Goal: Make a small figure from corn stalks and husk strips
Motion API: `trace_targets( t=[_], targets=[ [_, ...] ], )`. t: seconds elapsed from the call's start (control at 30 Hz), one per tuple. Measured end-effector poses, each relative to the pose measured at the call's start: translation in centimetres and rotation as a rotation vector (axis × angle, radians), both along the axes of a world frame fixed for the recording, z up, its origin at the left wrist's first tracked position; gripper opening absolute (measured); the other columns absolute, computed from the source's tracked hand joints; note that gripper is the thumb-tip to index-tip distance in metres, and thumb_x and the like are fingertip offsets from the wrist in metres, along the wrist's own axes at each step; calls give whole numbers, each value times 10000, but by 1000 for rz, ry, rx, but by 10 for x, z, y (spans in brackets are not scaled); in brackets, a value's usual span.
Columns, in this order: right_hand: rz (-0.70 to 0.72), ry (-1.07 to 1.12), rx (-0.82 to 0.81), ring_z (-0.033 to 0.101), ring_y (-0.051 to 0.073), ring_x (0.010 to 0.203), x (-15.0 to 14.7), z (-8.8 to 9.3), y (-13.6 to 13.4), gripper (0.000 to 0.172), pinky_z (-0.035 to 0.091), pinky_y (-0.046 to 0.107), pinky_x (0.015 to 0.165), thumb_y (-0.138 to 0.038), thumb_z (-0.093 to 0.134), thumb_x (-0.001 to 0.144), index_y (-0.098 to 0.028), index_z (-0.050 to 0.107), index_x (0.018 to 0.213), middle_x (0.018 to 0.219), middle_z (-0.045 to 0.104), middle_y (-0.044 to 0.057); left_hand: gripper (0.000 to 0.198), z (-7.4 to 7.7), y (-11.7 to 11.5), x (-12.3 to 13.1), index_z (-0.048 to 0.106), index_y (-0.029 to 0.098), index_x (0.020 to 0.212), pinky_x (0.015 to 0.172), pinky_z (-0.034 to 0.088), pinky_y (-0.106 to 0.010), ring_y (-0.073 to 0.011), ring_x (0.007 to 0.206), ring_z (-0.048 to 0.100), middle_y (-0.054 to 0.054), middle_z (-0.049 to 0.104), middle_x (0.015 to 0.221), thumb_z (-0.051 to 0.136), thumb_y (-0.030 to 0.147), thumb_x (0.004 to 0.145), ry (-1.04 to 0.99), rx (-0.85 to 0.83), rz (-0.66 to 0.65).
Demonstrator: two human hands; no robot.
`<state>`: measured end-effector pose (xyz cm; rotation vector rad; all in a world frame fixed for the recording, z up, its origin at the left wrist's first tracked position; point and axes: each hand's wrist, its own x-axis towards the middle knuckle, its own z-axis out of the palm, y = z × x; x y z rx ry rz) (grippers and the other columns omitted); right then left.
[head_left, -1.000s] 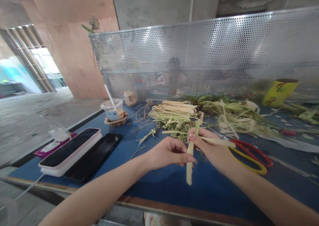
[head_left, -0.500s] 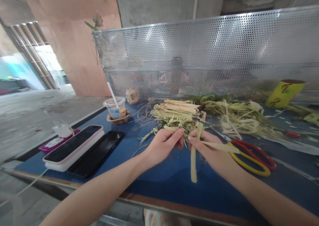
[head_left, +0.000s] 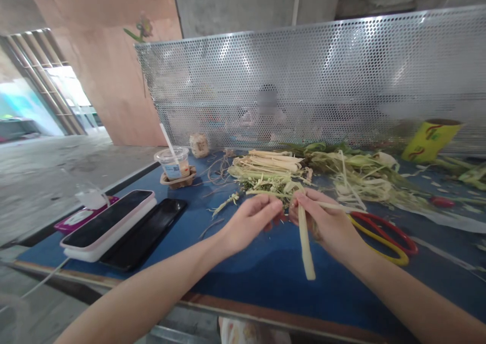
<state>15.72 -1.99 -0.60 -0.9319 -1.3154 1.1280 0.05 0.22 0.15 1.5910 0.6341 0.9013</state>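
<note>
The right hand is closed on the upper end of a pale, cream-coloured peeled plant stalk, pinching it between thumb and fingertips. The stalk hangs below that hand, over the blue table top. Half a second ago it hung almost straight down. Now it slants, with its lower end swung out toward the right forearm, and less of its green top shows above the fingers.

The left hand is half curled, its thumb and forefinger reaching to the top of the stalk, just beside the right fingertips. A thin pale strip runs across just above those fingers; I cannot tell whether they grip it. A second ago this hand was lower, at the stalk's middle.

Just beyond the right hand lie scissors with red and yellow loop handles. Past both hands lies a heap of green and straw-coloured husks and trimmed stalks. Off to the left of the left hand lie a white-cased phone and a black phone, side by side and touching. Farther out stands a clear plastic cup with a white spoon. A perforated metal screen stands behind it all.
</note>
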Motion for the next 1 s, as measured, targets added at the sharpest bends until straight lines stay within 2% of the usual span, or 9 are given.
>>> trace_targets(
  t=[0.07,0.13,0.27,0.4,0.6,0.7,0.77,0.87,1.0],
  targets=[
    [-14,-101,52,436,91,538,0,4,-2,212,350,215,490,-395,558,757,-187,527,728,603,472,-33,309,-5,-2,3,531,143,762,566,381,-218,-99,623,489,-9,548,712,644,412,661,24,-38,-59],
    [-41,-244,96,439,94,543,0,8,-5,198,351,208,473,-379,580,735,-190,524,760,620,482,-31,289,-8,-4,5,544,134,741,602,400,-224,-101,634,515,-8,562,697,702,338,611,45,-55,-73],
    [-71,-421,106,443,96,526,-1,13,-8,180,358,204,451,-360,568,734,-191,508,717,597,489,-31,213,-8,-5,6,589,118,727,631,435,-240,-111,629,566,-34,625,696,685,286,639,44,-129,-165],
    [-67,-386,120,459,103,554,-1,9,-5,194,373,217,493,-365,564,739,-181,520,694,591,502,-28,171,-8,-6,4,591,114,676,681,456,-257,-129,674,603,-45,651,690,674,262,657,51,-146,-167],
    [12,-213,12,427,86,477,-1,4,-2,245,356,219,455,-413,576,730,-181,512,682,542,458,-51,173,-10,-10,3,569,120,637,660,464,-258,-134,667,612,-40,650,684,681,252,646,66,-160,-178],
    [108,-259,69,543,141,651,5,5,0,280,451,284,630,-465,516,769,-195,561,830,694,567,-1,227,-10,-8,1,560,119,646,635,459,-259,-142,662,605,-48,639,685,683,310,638,88,-125,-154],
    [119,-259,87,559,193,891,11,5,2,391,433,356,815,-520,395,819,-222,547,1023,941,607,50,271,-8,-6,0,534,121,646,582,439,-238,-126,617,581,-43,618,667,682,348,631,119,-91,-81],
    [65,-258,72,411,214,1173,14,6,2,506,270,407,1014,-556,251,851,-251,471,1189,1251,488,54,283,-4,-3,-1,515,136,739,548,405,-210,-92,593,533,-21,585,691,665,359,652,113,6,25],
    [148,-383,45,224,186,1296,7,6,-7,559,132,377,1081,-556,206,858,-247,365,1295,1394,323,24,367,-5,-1,4,471,168,894,592,400,-213,-84,606,511,28,543,660,699,286,632,-27,30,88]
  ],
)
